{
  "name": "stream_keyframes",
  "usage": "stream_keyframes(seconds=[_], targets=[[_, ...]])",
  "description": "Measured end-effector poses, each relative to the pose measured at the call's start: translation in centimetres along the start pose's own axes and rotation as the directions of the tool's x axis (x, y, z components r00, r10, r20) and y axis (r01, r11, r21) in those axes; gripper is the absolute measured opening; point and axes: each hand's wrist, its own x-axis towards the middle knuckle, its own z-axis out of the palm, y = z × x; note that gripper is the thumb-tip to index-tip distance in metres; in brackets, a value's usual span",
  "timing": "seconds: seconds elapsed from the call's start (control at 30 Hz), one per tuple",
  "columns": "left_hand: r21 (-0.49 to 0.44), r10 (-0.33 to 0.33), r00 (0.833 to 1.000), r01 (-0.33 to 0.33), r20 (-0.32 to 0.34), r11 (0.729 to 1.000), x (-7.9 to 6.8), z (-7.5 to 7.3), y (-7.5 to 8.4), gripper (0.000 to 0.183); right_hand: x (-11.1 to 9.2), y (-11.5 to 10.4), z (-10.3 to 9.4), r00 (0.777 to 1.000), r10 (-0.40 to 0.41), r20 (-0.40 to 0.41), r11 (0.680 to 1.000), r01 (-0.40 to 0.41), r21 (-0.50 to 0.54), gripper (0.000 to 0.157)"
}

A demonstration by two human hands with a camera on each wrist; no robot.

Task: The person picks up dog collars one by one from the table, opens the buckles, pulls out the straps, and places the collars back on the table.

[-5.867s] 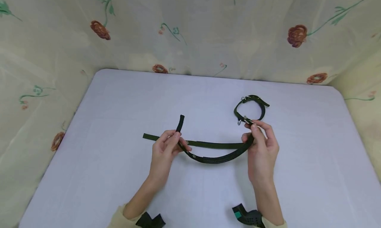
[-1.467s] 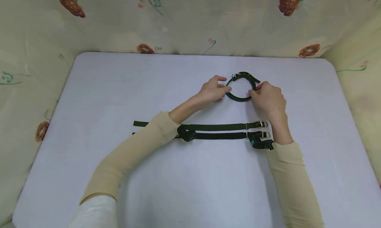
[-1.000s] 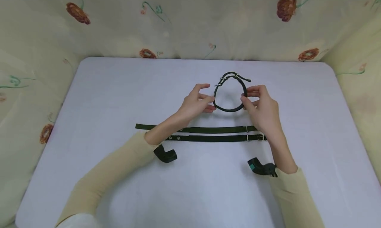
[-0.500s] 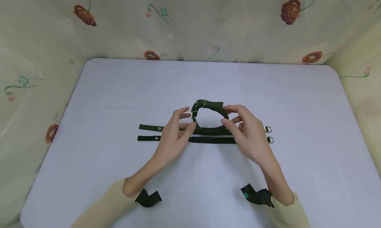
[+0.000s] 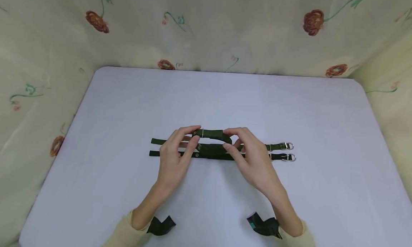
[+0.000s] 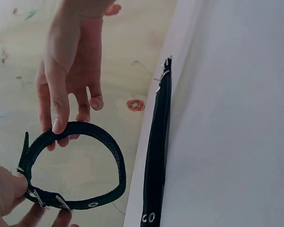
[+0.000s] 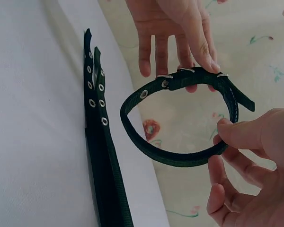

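Note:
A dark green collar (image 5: 213, 134), buckled into a loop, is held up over the middle of the table between both hands. My left hand (image 5: 173, 159) pinches its left side, near the metal buckle and rings seen in the right wrist view. Thumb and fingers of my right hand (image 5: 254, 164) pinch the opposite side of the band. In the right wrist view the whole loop (image 7: 180, 160) shows, its free tail sticking out. Below it two collars lie straight and side by side: a green one (image 5: 275, 146) and a black one (image 5: 277, 156), partly hidden by the hands.
The white table (image 5: 112, 107) has rounded far corners. A pale curtain (image 5: 238, 28) with printed flowers hangs behind it and at both sides. Both straight collars have their buckles at the right and eyelets toward the left.
The looped collar came from the far right of the table, gripped by both hands, toward the middle over the straight ones. It has since tilted, its buckled part facing the head camera.

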Motion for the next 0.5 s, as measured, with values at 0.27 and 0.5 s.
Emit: stream_keyframes(seconds=[0.27,0.5], targets=[[0.016,0.076,0.996,-0.076,-0.048,0.997,0.0,0.4,-0.7,0.025,0.5,0.0,0.9,0.998,0.009,-0.055,0.999,-0.007,0.037,0.033],[0.022,0.116,0.992,-0.117,0.05,0.993,-0.1,0.7,-0.7,0.023,0.7,-0.2,1.6,0.999,-0.024,-0.028,0.994,0.027,0.109,0.043]])
